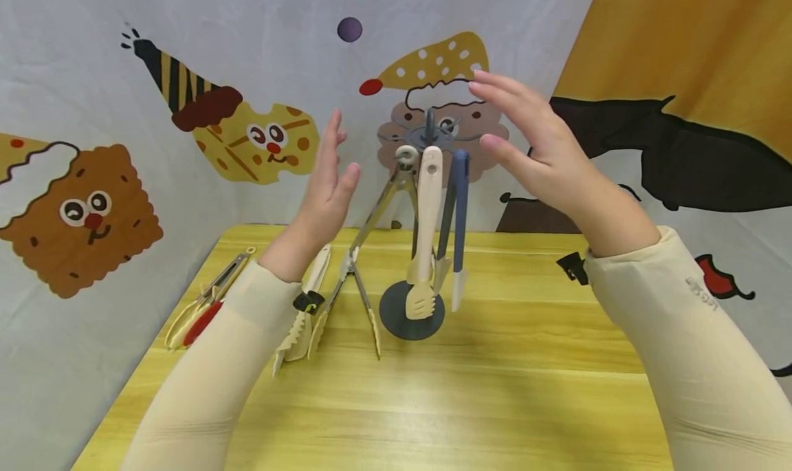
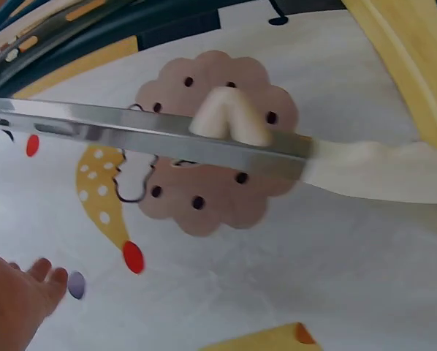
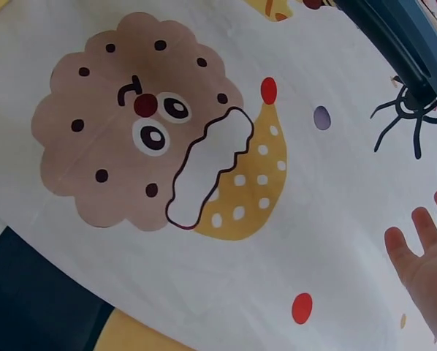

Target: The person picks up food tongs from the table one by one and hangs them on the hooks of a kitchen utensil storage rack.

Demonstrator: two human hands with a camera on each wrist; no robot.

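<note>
Both hands are raised with nothing in them, one on each side of a dark utensil stand (image 1: 396, 326). My left hand (image 1: 324, 196) has its fingers straight, left of the hanging metal tongs (image 1: 377, 213), whose arms are spread and end in cream tips. In the left wrist view a metal tong arm (image 2: 167, 139) crosses in front of that hand's fingers. To the right of the stand, my right hand (image 1: 547, 148) is spread beside a blue-handled utensil (image 1: 460, 210). A cream slotted utensil (image 1: 427, 223) hangs in front. The hooks (image 1: 428, 135) top the stand.
On the wooden table (image 1: 526, 388), cream-tipped tongs (image 1: 213, 289) and a red-tipped utensil (image 1: 203, 325) lie at the left edge. More cream tongs (image 1: 303, 326) lie nearer the stand, partly behind the left wrist. A cloth with cartoon prints (image 1: 266, 31) hangs behind.
</note>
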